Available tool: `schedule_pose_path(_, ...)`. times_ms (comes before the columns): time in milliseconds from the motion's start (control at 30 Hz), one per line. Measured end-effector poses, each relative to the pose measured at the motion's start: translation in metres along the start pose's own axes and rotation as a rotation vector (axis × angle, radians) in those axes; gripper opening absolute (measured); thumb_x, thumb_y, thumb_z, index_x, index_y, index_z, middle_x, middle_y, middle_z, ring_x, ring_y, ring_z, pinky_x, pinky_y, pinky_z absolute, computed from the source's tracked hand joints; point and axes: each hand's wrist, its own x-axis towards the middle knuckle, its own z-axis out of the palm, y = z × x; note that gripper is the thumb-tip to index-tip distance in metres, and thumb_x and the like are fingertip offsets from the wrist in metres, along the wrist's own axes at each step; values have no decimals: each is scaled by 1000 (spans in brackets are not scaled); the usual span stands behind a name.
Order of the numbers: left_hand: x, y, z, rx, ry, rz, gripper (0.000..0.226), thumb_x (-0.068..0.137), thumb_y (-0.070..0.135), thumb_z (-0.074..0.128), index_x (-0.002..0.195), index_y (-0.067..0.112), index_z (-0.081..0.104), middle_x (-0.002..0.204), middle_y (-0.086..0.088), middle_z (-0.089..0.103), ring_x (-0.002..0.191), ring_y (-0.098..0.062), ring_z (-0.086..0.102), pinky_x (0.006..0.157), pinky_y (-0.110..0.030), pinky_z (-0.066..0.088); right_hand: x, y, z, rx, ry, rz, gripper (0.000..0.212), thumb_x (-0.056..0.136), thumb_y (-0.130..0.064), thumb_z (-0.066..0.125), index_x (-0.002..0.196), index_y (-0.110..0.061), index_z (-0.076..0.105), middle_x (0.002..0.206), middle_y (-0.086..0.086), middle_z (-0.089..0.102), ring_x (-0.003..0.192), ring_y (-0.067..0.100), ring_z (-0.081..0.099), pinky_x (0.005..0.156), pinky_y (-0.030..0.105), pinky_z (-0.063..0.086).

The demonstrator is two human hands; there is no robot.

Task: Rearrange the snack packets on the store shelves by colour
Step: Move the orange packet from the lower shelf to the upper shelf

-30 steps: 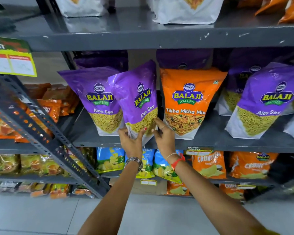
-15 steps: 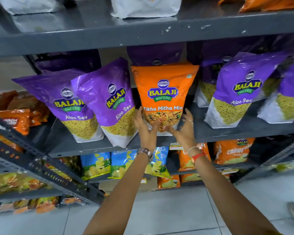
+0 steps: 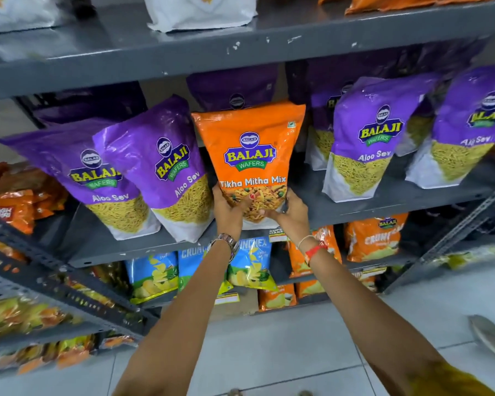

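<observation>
An orange Tikha Mitha Mix packet (image 3: 252, 150) stands upright in the middle of the grey middle shelf (image 3: 383, 208). My left hand (image 3: 227, 214) grips its lower left corner and my right hand (image 3: 290, 215) grips its lower right corner. Two purple Aloo Sev packets (image 3: 166, 167) lean to its left, the outer purple packet (image 3: 80, 170) at far left. Two more purple Aloo Sev packets (image 3: 369, 135) stand to its right, with others behind them.
White packets (image 3: 203, 10) and orange packets (image 3: 412, 1) sit on the top shelf. Below are blue chip packets (image 3: 152, 275) and orange Crunchex packets (image 3: 375, 238). A slanted metal rack (image 3: 40, 270) with orange and yellow packets stands at left. Grey tiled floor lies underneath.
Both hands left the purple Aloo Sev packet, moved right and closed on the bottom of the orange packet. The view shifted right and closer.
</observation>
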Motion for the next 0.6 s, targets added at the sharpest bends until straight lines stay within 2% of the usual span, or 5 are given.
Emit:
schedule_pose_path(100, -19, 12, -8, 0, 26, 20, 65, 76, 1, 68, 131, 3, 34, 116, -4, 52, 106, -16, 51, 86, -22, 48, -18, -13, -9, -47, 5, -60, 55, 63, -22, 86, 110, -8, 61, 97, 2, 68, 86, 8, 62, 72, 12, 49)
schedule_pose_path(200, -38, 30, -23, -16, 63, 98, 61, 73, 4, 72, 125, 4, 42, 113, -7, 58, 103, -18, 56, 94, -35, 49, -41, -37, -19, -34, 15, -126, 51, 62, -31, 86, 106, -16, 65, 89, -5, 69, 80, -1, 63, 67, 12, 50)
schedule_pose_path(300, -57, 60, -42, 30, 116, 176, 55, 71, 10, 75, 119, 5, 48, 98, 1, 60, 83, -7, 57, 83, -34, 51, -60, -64, -24, -23, 37, -182, 51, 56, -47, 85, 98, -22, 67, 86, -4, 74, 83, 11, 69, 71, 33, 59)
schedule_pose_path(367, -66, 83, -59, 41, 148, 225, 52, 68, 15, 77, 114, 8, 53, 90, 10, 62, 77, -3, 58, 78, -34, 53, -68, -87, -24, 4, 31, -235, 58, 53, -55, 83, 100, -24, 69, 88, -6, 76, 85, 11, 70, 75, 41, 59)
schedule_pose_path(600, -79, 182, -116, 46, 290, 447, 50, 60, 36, 80, 103, 20, 61, 97, 2, 71, 90, -16, 67, 81, -36, 55, -68, -191, -9, 130, 18, -456, 59, 48, -63, 82, 94, -27, 73, 83, -7, 77, 80, 10, 72, 72, 44, 60)
